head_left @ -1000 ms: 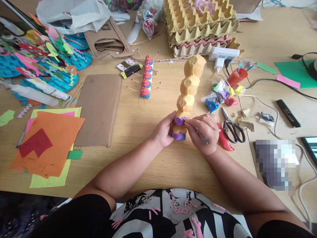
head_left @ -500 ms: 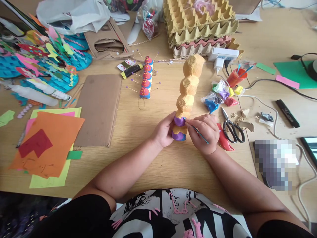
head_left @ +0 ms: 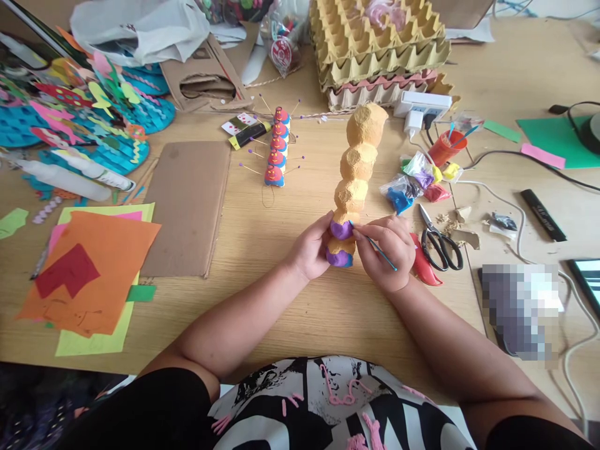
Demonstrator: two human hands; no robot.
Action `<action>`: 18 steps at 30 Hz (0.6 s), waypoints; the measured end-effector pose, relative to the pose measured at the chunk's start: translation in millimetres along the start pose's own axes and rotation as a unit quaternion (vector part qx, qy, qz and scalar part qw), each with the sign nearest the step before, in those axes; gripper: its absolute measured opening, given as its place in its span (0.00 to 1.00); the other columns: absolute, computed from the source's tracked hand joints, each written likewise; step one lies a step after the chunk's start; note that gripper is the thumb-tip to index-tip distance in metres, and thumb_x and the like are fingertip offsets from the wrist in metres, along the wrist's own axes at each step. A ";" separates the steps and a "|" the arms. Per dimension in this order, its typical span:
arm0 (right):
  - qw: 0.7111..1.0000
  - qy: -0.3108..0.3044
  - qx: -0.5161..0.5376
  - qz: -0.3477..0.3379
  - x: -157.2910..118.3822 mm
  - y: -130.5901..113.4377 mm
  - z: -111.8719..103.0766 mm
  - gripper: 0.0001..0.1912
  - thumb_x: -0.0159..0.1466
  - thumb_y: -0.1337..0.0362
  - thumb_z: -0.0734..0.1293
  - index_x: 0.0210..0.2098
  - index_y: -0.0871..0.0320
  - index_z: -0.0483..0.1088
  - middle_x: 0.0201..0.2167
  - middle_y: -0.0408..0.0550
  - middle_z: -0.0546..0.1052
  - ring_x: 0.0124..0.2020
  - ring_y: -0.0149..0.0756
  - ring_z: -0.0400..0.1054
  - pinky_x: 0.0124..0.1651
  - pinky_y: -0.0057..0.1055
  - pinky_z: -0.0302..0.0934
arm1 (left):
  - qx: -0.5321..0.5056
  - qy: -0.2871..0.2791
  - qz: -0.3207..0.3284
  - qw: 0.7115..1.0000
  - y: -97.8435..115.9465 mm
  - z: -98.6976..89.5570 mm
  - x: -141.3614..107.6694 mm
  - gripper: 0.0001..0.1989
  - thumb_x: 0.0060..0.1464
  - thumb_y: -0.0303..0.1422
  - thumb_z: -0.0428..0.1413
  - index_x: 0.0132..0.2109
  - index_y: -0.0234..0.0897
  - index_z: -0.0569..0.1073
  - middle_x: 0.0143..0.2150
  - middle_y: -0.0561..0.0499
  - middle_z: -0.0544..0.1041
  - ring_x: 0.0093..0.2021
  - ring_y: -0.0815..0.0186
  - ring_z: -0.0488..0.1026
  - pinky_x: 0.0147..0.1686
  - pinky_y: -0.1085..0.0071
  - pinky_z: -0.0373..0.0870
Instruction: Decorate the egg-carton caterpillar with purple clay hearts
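Two grips, head view: left hand (head_left: 310,251) pinches near part of the orange bumpy strip (head_left: 359,161), right of centre over the table (head_left: 276,319); right hand (head_left: 391,250) pinches thin blue stick (head_left: 383,254), tip at purple patch (head_left: 341,230), right edge. Judged best: brace strip, press lightly.

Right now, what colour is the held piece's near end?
The near end is purple, blue at right; best seen in head view.
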State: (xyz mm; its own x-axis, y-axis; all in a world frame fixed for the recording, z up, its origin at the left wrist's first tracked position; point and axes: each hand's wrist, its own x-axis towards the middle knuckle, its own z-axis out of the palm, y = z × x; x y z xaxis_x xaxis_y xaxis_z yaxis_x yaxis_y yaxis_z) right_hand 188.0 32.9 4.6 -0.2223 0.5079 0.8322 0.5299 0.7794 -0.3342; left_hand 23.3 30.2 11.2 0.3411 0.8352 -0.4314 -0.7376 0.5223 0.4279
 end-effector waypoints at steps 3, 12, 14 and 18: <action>1.000 0.006 0.011 0.006 0.4 -1.8 0.3 0.07 0.71 0.71 0.73 0.44 0.52 0.77 0.31 0.45 0.83 0.29 0.40 0.75 0.37 0.44 0.63 | 0.001 -0.013 0.000 1.000 -0.6 -0.2 0.2 0.16 0.73 0.42 0.59 0.42 0.36 0.82 0.38 0.51 0.87 0.37 0.70 0.84 0.40 0.76 0.81; 0.973 0.070 0.109 0.192 -2.1 1.0 4.7 0.07 0.77 0.60 0.67 0.46 0.50 0.79 0.32 0.44 0.80 0.32 0.38 0.74 0.40 0.41 0.66 | 0.046 -0.001 0.026 0.999 -1.6 -11.8 6.0 0.18 0.65 0.51 0.66 0.42 0.40 0.82 0.35 0.51 0.82 0.33 0.67 0.80 0.30 0.73 0.77; 0.942 0.096 0.152 0.285 -1.7 6.8 7.8 0.12 0.79 0.54 0.65 0.47 0.51 0.79 0.30 0.44 0.78 0.33 0.37 0.73 0.42 0.39 0.67 | 0.050 0.004 0.038 0.998 -0.7 -13.0 7.0 0.19 0.64 0.52 0.66 0.41 0.40 0.81 0.33 0.53 0.81 0.31 0.68 0.78 0.29 0.73 0.75; 0.859 -0.005 0.277 0.430 -1.0 17.7 14.5 0.17 0.70 0.46 0.73 0.34 0.53 0.77 0.30 0.42 0.76 0.32 0.34 0.68 0.41 0.35 0.66 | 0.069 0.013 0.058 0.996 0.6 -10.0 7.0 0.18 0.66 0.50 0.64 0.41 0.38 0.82 0.35 0.52 0.83 0.33 0.68 0.80 0.34 0.73 0.77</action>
State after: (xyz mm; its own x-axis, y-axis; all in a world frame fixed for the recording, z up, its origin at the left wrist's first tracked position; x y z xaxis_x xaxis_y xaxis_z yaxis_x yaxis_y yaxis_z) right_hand 185.7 51.4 -8.5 0.0477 0.9845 0.1688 0.0307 0.1674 -0.9854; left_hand 19.5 34.6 0.5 0.2417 0.8875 -0.3923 -0.6829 0.4428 0.5810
